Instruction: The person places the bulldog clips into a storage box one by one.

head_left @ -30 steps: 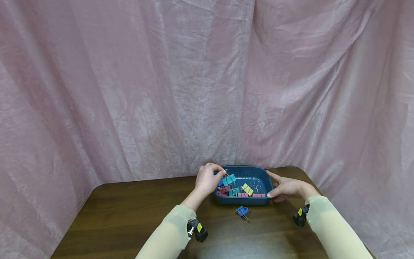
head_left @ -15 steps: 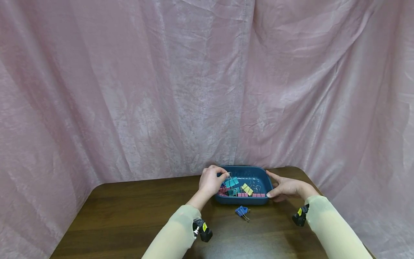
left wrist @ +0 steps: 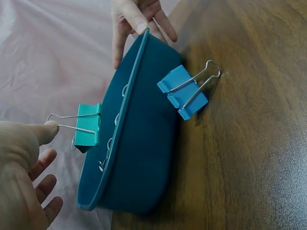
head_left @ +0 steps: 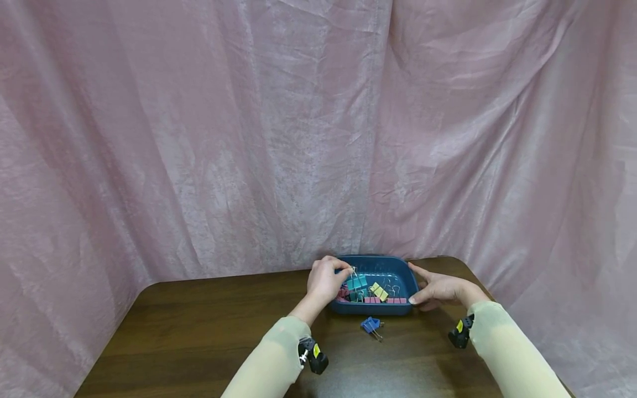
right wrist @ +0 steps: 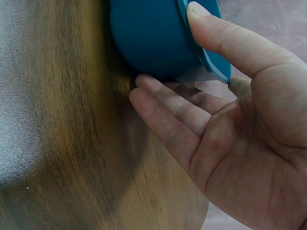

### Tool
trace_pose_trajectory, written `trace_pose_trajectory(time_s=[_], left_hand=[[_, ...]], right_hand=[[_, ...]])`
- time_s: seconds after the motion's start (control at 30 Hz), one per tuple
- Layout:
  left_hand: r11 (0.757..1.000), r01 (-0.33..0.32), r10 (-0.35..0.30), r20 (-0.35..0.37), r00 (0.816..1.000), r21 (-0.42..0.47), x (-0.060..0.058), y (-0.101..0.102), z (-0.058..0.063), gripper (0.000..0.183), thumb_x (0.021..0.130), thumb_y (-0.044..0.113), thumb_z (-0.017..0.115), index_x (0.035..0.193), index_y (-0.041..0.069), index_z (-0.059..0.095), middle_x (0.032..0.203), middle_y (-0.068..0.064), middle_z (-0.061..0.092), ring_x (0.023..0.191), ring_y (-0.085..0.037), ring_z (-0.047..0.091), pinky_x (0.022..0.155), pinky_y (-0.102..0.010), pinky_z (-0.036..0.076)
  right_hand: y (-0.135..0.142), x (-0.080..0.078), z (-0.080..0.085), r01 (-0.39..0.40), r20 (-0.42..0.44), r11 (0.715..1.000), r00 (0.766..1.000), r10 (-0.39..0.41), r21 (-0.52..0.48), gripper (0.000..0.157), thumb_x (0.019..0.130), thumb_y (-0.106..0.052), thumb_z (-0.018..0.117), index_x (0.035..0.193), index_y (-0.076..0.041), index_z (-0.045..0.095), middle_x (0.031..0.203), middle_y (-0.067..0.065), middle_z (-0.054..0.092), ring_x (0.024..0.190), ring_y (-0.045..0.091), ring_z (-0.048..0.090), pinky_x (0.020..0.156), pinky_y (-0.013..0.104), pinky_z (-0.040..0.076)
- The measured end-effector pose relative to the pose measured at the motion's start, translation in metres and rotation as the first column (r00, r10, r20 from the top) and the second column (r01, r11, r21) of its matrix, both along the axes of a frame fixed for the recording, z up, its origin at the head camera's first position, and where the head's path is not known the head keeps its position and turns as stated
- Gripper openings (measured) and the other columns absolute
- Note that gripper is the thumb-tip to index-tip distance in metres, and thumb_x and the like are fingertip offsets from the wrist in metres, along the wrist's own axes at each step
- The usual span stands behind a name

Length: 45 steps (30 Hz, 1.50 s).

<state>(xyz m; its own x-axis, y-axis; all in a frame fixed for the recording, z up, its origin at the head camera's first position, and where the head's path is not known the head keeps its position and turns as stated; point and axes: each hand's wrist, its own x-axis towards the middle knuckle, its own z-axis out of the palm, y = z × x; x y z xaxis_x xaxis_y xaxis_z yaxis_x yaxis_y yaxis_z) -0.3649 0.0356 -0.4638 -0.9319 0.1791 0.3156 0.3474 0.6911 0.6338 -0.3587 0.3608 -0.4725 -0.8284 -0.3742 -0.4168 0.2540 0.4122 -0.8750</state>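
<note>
My left hand pinches a teal binder clip by its wire handle, between thumb and forefinger. The clip hangs over the left part of a dark blue plastic box, its body level with the rim in the left wrist view. My right hand rests at the box's right end, thumb tip on the rim and the other fingers fairly straight along the side. Inside the box lie several binder clips: a yellow clip, pink clips and others partly hidden behind my left hand.
A blue binder clip lies on the brown wooden table, just in front of the box. Behind the table's far edge hangs a pink curtain. The box stands near that edge, towards the right.
My left hand has shifted a little to the right and slightly down with the teal binder clip, further over the box. My right hand has stayed at the box's right end.
</note>
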Motion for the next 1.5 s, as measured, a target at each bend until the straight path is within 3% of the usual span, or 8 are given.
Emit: trace_pose_trajectory(time_s=[0.13,0.33,0.43,1.1,1.5], left_hand=[[1.000,0.012,-0.012,-0.010,1.000,-0.008,0.000,0.000,-0.002,0.014,0.095,0.034,0.074,0.101,0.026,0.083,0.111,0.005,0.070,0.112,-0.028,0.058,0.092,-0.042,0.049],[0.998,0.054,-0.055,0.026,0.998,0.022,0.002,-0.002,-0.005,0.029,0.098,0.036,0.070,0.123,0.023,0.077,0.135,-0.007,0.065,0.124,-0.035,0.054,0.099,-0.049,0.046],[0.997,0.052,-0.054,0.033,0.998,0.054,0.001,-0.004,-0.005,0.035,0.097,0.036,0.071,0.128,0.021,0.074,0.139,-0.010,0.062,0.127,-0.038,0.051,0.102,-0.052,0.044],[0.994,0.072,-0.073,0.004,0.997,0.082,0.006,-0.015,0.011,0.039,0.096,0.038,0.073,0.132,0.024,0.072,0.132,-0.005,0.064,0.123,-0.032,0.052,0.098,-0.050,0.046],[0.994,0.090,-0.090,-0.003,0.996,0.066,0.007,-0.017,0.012,0.035,0.096,0.036,0.074,0.128,0.023,0.074,0.127,-0.004,0.065,0.123,-0.031,0.052,0.099,-0.049,0.045]], right_hand=[[-0.001,-0.001,-0.001,-0.001,0.002,1.000,1.000,0.001,-0.003,0.121,0.086,-0.005,0.082,0.164,-0.018,-0.009,0.160,0.041,0.001,0.137,0.052,0.042,0.099,0.060,0.049],[-0.004,-0.001,0.000,-0.001,-0.002,1.000,1.000,0.001,0.005,0.121,0.086,-0.005,0.082,0.164,-0.018,-0.009,0.160,0.042,0.002,0.137,0.053,0.042,0.098,0.060,0.049],[-0.004,-0.001,0.000,0.001,-0.005,1.000,1.000,-0.001,0.015,0.121,0.086,-0.005,0.082,0.165,-0.018,-0.008,0.160,0.042,0.004,0.136,0.052,0.045,0.097,0.059,0.050],[-0.001,-0.002,0.001,0.003,-0.001,1.000,1.000,-0.002,0.021,0.119,0.087,-0.004,0.081,0.165,-0.017,-0.008,0.158,0.042,0.015,0.130,0.046,0.053,0.098,0.060,0.049],[-0.001,-0.002,0.001,-0.012,-0.004,1.000,1.000,0.012,0.018,0.120,0.087,-0.005,0.081,0.164,-0.016,-0.009,0.158,0.043,0.012,0.132,0.048,0.050,0.098,0.060,0.048]])
